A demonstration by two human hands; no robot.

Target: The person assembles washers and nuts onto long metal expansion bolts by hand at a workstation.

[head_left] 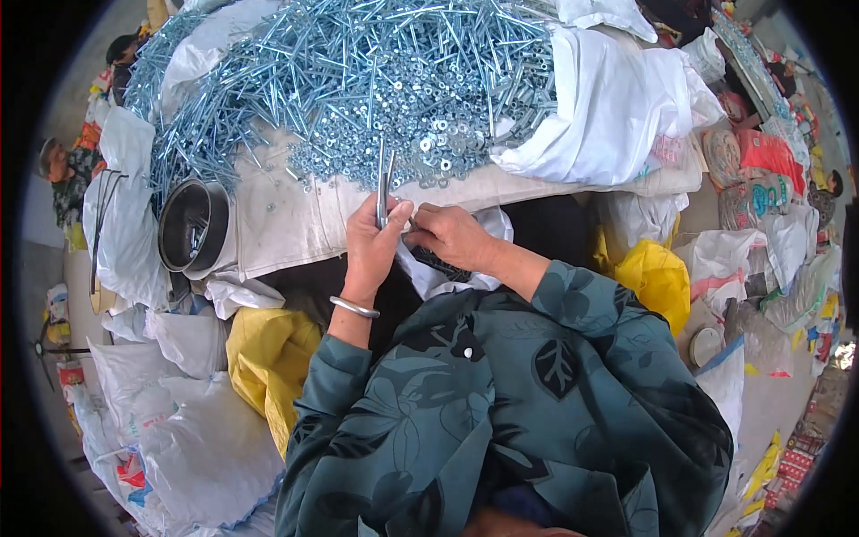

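My left hand (370,240) is closed around a few long silvery bolts (383,183), which point away from me past the table's near edge. Close beside it, my right hand (458,238) has its fingers pinched together near the left thumb. Whatever sits between those right fingertips is too small and hidden to name. Beyond both hands, a heap of small nuts and washers (376,134) lies on the cloth-covered table (291,224). Long bolts (295,63) are piled loosely behind and to the left of it.
A dark round pan (192,224) with some metal pieces in it rests at the table's left edge. White woven sacking (599,107) covers the right side. Yellow sacks (268,358) and white sacks (206,447) stand at the left. A person (67,170) sits at far left.
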